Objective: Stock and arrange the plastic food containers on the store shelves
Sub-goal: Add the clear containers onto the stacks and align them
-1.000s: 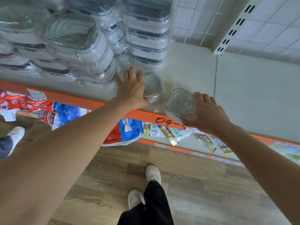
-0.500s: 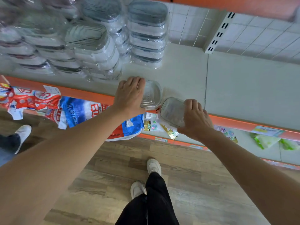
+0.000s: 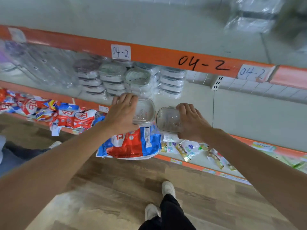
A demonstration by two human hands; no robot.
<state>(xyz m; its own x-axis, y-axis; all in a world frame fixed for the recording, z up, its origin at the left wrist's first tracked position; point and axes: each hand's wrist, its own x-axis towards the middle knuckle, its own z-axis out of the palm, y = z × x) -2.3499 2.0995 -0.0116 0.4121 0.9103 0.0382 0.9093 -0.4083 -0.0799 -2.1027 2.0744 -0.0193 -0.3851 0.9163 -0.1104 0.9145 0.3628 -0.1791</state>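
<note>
My left hand (image 3: 122, 112) grips a small clear plastic container (image 3: 145, 112) from above at the front edge of the middle shelf (image 3: 240, 113). My right hand (image 3: 191, 122) holds a second clear container (image 3: 167, 119) just to the right of it, fingers over its far side and thumb under its near edge. Both containers hang over the shelf's front edge. Behind them stand wrapped stacks of lidded containers (image 3: 137, 80) in several columns.
An orange shelf edge marked 04-2 (image 3: 203, 64) runs above, with more wrapped containers (image 3: 252, 15) on the top shelf at right. The lower shelf holds red-and-blue bags (image 3: 131, 145) and small sachets (image 3: 187, 150). The wooden floor and my shoes are below. Someone's shoe (image 3: 54, 144) is at left.
The view has tilted up, and the upper shelf now shows. Both hands have drawn their containers nearer to the shelf's front edge, and the right container has come level beside the left one.
</note>
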